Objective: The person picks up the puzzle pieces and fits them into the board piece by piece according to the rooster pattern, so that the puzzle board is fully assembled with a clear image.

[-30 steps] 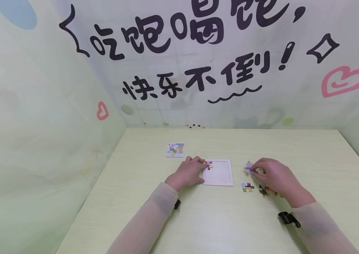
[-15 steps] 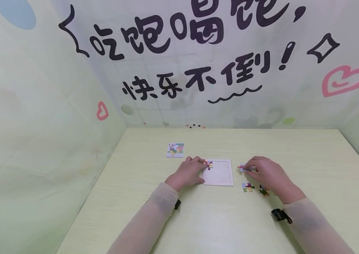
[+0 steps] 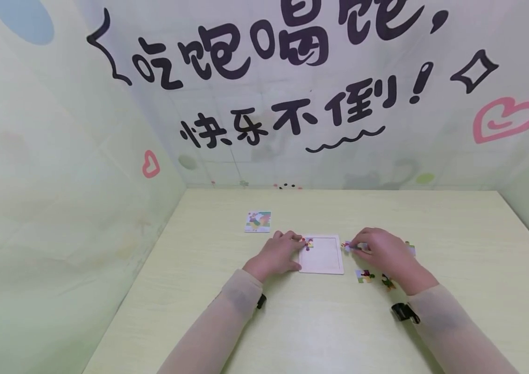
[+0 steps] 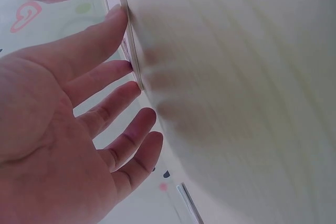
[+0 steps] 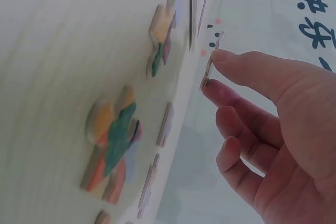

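Observation:
My left hand (image 3: 274,254) rests at the left side of a white square puzzle tray (image 3: 324,262), its fingers spread and relaxed. In the left wrist view the thumb touches the tray's edge near a corner, with fingertips further along the side. One jigsaw piece (image 3: 310,242) lies in the tray's upper left corner, partly covered by a finger. My right hand (image 3: 385,252) pinches another jigsaw piece (image 3: 346,246) between thumb and forefinger, right by the tray's right rim. The right wrist view has this thin jigsaw piece (image 5: 211,66) edge-on, off the table.
Loose jigsaw pieces lie right of the tray: one piece (image 3: 364,276) near its lower corner, another piece (image 3: 388,282) below the right hand, and one (image 3: 411,248) behind it. A small picture card (image 3: 258,222) lies at the back left. A printed cloth wall (image 3: 264,166) stands behind the table.
My right hand has carried the pinched jigsaw piece leftwards from the loose pieces to the tray's right rim, uncovering a piece behind it. The left hand and tray have stayed put.

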The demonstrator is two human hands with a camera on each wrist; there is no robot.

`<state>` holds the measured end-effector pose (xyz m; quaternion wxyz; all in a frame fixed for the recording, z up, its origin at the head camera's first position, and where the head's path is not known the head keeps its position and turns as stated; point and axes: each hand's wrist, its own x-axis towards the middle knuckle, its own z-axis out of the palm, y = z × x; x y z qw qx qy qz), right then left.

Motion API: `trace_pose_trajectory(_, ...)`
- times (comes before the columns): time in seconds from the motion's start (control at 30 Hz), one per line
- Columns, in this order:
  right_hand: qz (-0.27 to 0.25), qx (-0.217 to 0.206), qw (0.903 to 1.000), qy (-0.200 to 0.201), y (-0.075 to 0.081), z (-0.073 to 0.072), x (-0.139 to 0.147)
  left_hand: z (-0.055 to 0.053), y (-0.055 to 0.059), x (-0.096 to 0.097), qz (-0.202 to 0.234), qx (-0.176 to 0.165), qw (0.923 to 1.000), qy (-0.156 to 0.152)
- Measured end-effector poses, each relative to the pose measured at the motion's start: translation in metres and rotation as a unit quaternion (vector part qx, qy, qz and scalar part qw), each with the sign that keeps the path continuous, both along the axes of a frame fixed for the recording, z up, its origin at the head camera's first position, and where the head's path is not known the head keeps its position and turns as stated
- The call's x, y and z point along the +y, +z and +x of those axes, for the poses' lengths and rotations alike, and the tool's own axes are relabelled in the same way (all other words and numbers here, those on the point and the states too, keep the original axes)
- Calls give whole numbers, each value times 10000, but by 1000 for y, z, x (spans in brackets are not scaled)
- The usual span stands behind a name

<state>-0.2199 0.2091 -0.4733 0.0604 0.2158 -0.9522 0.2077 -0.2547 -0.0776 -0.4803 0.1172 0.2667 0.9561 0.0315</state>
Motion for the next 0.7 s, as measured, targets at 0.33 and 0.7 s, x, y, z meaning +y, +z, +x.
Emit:
trace_pose_trajectory(0.33,247,64,9996,146,5,-9,-15,-1,-1,-1,0,28,10000,-41)
trace_pose_trajectory(0.7,291,-14,9994,176,4,-16,-31,0,1,-1,14,10,10000,-51)
